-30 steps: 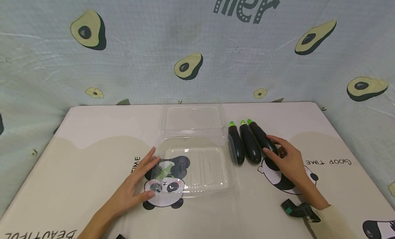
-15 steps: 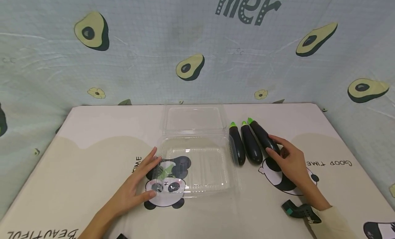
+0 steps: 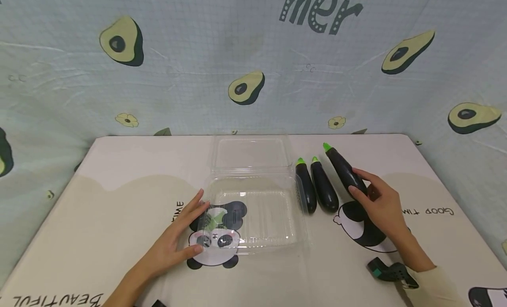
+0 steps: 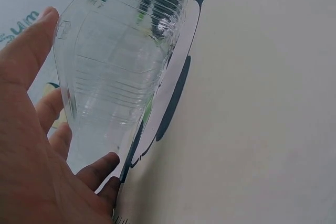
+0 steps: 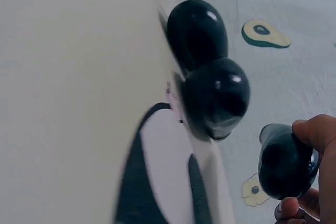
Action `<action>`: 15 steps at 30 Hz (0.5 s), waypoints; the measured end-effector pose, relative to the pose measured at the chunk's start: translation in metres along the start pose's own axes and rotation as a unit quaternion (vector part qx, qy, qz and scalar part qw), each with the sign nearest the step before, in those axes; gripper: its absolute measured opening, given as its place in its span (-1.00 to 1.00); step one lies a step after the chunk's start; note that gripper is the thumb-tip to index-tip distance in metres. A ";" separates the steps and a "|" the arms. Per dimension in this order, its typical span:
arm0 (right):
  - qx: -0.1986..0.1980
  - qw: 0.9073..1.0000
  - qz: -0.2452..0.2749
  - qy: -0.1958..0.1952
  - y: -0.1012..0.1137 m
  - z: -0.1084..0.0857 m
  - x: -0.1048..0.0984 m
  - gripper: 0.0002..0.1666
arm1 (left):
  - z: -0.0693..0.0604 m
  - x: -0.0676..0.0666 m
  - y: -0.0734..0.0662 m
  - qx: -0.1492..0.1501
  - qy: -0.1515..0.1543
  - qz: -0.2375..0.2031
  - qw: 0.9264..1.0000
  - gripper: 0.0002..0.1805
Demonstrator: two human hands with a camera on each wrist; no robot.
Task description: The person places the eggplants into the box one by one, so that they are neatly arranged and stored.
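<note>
- You have the held eggplant (image 3: 344,168) right of centre in the head view, its green tip toward the top of the frame; it looks raised off the table (image 3: 119,201).
- Your right hand (image 3: 378,203) pinches its thick, rounded end between thumb and fingers.
- Judging by the gloss, expect a smooth, rather slippery skin; it should be firm and fairly light if it is a plastic model, though you cannot tell that here.
- With your grip at one end, the tip could dip; a hold nearer the middle would likely balance better.
- Your left hand (image 3: 174,236) has its fingers spread at the left edge of the see-through box (image 3: 269,214), mid-frame.
- That box looks thin, light and bendy, so treat its walls as easy to dent and steady it by the rim.
- Count three eggplants: the held one, a near eggplant (image 3: 306,188) just right of the box, and a middle eggplant (image 3: 325,188) beside that.
- Count one box, with one lid (image 3: 251,155) folded back toward the top of the frame.
</note>
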State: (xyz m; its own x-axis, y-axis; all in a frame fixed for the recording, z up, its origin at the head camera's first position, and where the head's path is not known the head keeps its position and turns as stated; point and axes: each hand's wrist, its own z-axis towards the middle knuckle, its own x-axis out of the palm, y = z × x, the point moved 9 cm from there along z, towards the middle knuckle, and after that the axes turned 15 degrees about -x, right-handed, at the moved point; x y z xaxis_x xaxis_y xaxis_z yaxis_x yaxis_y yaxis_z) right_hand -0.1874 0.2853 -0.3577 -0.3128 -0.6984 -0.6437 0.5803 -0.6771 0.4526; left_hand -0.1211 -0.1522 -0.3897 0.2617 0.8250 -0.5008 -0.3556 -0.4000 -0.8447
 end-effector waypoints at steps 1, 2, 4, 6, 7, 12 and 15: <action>-0.003 1.000 0.000 -0.001 0.002 0.002 -0.002 -0.38 | 0.000 0.000 0.000 -0.003 0.000 0.001 1.000 -0.11; -0.007 1.000 -0.003 -0.003 0.003 0.004 -0.004 -0.38 | 0.000 0.000 0.001 -0.004 0.000 0.002 1.000 -0.11; -0.016 1.000 -0.002 -0.008 0.007 0.008 -0.009 -0.37 | 0.000 0.000 0.002 -0.010 0.000 0.005 1.000 -0.11; -0.028 1.000 0.002 -0.013 0.011 0.013 -0.012 -0.36 | 0.000 0.000 0.003 -0.015 0.000 0.009 1.000 -0.11; -0.034 0.999 0.004 -0.014 0.014 0.015 -0.014 -0.35 | 0.000 0.000 0.003 -0.017 0.000 0.010 1.000 -0.11; -0.061 0.998 0.007 -0.023 0.026 0.026 -0.019 -0.33 | 0.000 0.000 0.003 -0.025 0.001 0.013 1.000 -0.11; -0.069 0.997 0.009 -0.023 0.049 0.035 -0.023 -0.36 | 0.000 0.000 0.002 -0.021 0.001 0.012 1.000 -0.11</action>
State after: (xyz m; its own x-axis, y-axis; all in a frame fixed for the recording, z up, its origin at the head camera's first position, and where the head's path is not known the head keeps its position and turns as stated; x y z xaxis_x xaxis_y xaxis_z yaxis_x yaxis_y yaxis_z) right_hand -0.1784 0.2604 -0.2990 -0.3338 -0.7223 -0.6056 0.6834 -0.6280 0.3723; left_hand -0.1219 -0.1529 -0.3909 0.2556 0.8143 -0.5212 -0.3237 -0.4359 -0.8398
